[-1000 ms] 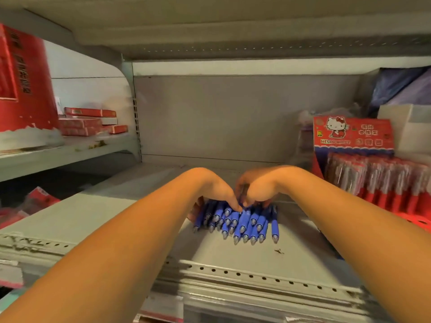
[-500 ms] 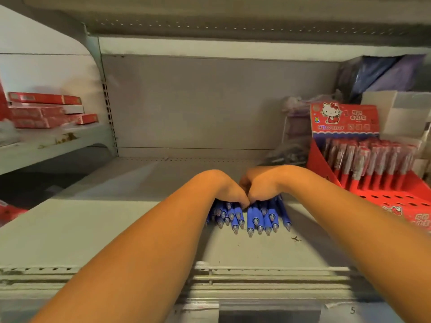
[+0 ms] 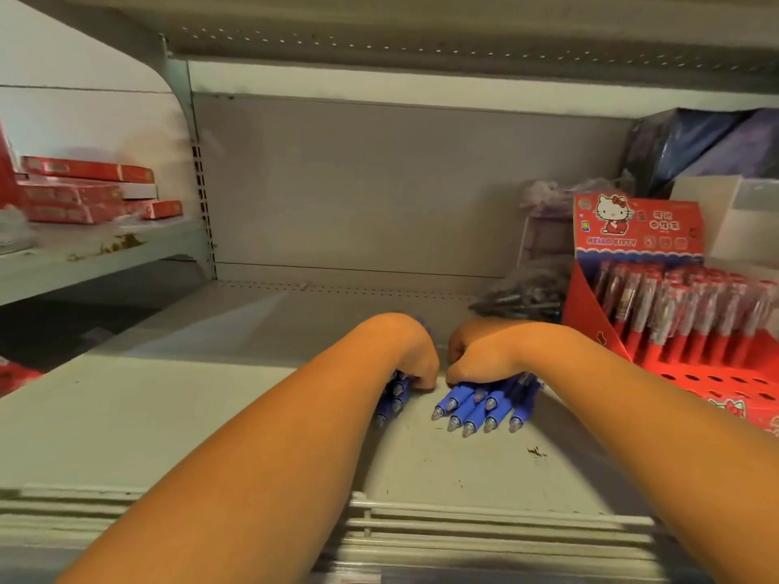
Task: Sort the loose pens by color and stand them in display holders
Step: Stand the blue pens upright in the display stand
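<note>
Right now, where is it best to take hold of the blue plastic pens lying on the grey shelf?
Probably round the mid-barrels, coming from above: the blue plastic pens lie flat, side by side on the grey metal shelf, tips toward the viewer.

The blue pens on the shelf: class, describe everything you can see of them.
The blue pens look plastic, with blue barrels and clear, silvery-tipped points facing the camera. They lie flat on the grey metal shelf in two bunches with a gap between: a few under the left hand, a larger fan under the right hand. Both hands curl over their upper parts, hiding the rear ends. None stands in a holder.
</note>
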A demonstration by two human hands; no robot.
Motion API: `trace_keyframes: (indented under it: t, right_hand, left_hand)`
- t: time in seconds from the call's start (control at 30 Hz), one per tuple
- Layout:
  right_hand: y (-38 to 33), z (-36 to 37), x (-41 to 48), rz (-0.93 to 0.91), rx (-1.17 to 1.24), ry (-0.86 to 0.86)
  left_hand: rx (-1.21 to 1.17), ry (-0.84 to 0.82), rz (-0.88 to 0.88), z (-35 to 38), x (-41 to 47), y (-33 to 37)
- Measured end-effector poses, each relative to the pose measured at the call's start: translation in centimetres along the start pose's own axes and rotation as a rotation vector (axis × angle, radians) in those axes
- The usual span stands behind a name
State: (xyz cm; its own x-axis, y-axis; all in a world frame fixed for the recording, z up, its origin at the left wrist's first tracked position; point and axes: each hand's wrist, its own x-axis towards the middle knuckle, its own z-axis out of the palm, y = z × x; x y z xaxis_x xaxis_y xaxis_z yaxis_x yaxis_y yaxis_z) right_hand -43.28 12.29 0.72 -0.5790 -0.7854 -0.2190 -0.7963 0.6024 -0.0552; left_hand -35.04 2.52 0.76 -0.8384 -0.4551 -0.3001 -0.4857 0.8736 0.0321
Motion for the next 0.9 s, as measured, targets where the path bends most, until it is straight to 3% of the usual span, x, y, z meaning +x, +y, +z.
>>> trace_keyframes:
  t: [0.13, 0.37, 0.63, 0.77, 0.9]
  right_hand:
    - [0.4, -0.3, -0.4, -0.049, 0.033, -0.004]
    - [0.9, -1.5, -2.3, -0.224, 0.153, -0.099]
    - [0.4, -1.5, -2.5, -0.261, 0.074, -0.159]
    - [-0.3, -1.1, -2.5, -0.254, 0.069, -0.043]
    - [-0.9, -1.1, -2.3, -0.201, 0.221, 0.113]
  left_hand:
    - [0.037, 0.085, -0.062, -0.1, -0.5, -0.3]
    - [-0.186, 0.14, -0.167, -0.2, -0.4, -1.6]
    - [-0.291, 0.19, -0.212, -0.1, -0.5, -1.5]
    - [-0.371, 0.207, -0.199, -0.1, -0.6, -1.5]
    - [-0.49, 0.227, -0.161, -0.3, -0.8, -1.5]
